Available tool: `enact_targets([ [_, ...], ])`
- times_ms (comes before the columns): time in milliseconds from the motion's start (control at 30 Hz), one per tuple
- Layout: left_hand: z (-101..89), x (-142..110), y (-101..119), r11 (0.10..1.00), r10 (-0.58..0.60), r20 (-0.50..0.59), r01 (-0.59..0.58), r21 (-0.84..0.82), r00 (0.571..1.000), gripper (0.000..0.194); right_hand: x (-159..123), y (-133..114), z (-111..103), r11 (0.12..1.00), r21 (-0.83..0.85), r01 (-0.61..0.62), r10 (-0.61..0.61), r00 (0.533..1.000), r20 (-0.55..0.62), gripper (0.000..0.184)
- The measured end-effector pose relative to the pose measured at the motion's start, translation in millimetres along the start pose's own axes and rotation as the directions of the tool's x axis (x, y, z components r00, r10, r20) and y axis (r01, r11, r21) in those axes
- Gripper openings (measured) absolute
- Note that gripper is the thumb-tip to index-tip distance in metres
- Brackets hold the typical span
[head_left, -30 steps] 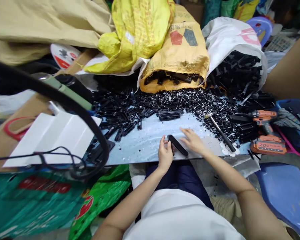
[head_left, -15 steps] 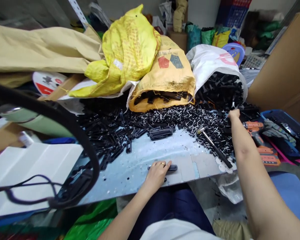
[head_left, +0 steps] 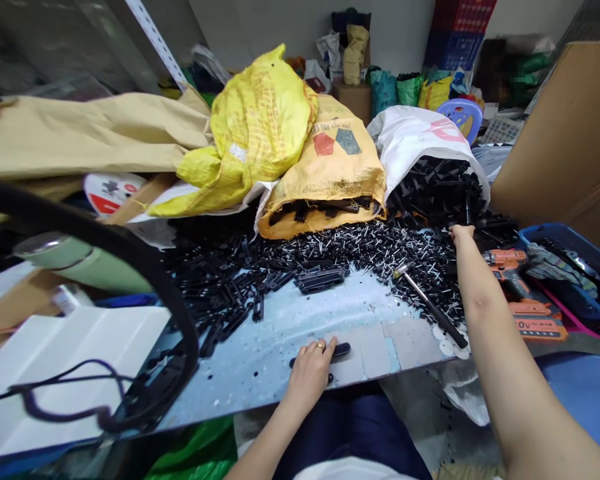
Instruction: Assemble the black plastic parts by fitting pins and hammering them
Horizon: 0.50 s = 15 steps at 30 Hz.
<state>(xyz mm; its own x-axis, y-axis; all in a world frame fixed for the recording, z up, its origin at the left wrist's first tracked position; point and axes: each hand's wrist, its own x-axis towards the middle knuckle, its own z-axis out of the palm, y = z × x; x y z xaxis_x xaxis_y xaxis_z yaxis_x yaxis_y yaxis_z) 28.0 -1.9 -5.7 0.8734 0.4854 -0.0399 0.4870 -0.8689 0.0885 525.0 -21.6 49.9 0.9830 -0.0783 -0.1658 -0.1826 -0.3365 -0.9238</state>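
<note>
Left fingers on black bar, near table edge.

One head-worn camera looks forward and down across the workbench. It sits close above, with the wall far beyond

1. The left hand is resting across a long black part, covering its middle while both ends are showing on the pale-blue surface.
2. The right hand is lying at the mouth of a white sack filled with black pieces; whether its fingers are gripping one is too small to tell.
3. A hammer is lying aslant beside a heap of small pinned pieces, its handle end resting on white discs.
4. An orange sack is slumping between the white sack and a yellow sack.
5. An orange drill is lying just right of the right forearm.
</note>
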Motion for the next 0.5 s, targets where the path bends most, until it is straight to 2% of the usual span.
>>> enact_targets([
  [133,1.8,1,3,1.0,0.0,-0.028,-0.001,-0.015,1.0,0.038,-16,-6,-10,0.985,0.143,-0.097,0.095,0.995,0.02,0.019],
  [233,4.4,2,3,1.0,-0.012,-0.051,0.011,-0.03,0.999,0.037,-29,-18,-15,0.959,0.242,-0.146,0.133,0.989,0.07,0.023],
  [333,8.0,1,1,0.995,-0.008,-0.099,-0.002,-0.1,0.995,0.035,-49,-33,-15,0.932,0.328,-0.156,0.116,0.984,0.137,0.024],
  [433,9.3,2,2,0.961,-0.02,-0.232,-0.046,-0.274,0.972,0.038,-90,-34,-14,0.916,0.374,-0.146,0.051,0.966,0.252,0.022],
  [500,6.6,5,6,0.892,-0.074,-0.298,-0.071,-0.446,0.952,0.04,-133,-18,-16,0.915,0.374,-0.149,-0.008,0.922,0.387,0.021],
])
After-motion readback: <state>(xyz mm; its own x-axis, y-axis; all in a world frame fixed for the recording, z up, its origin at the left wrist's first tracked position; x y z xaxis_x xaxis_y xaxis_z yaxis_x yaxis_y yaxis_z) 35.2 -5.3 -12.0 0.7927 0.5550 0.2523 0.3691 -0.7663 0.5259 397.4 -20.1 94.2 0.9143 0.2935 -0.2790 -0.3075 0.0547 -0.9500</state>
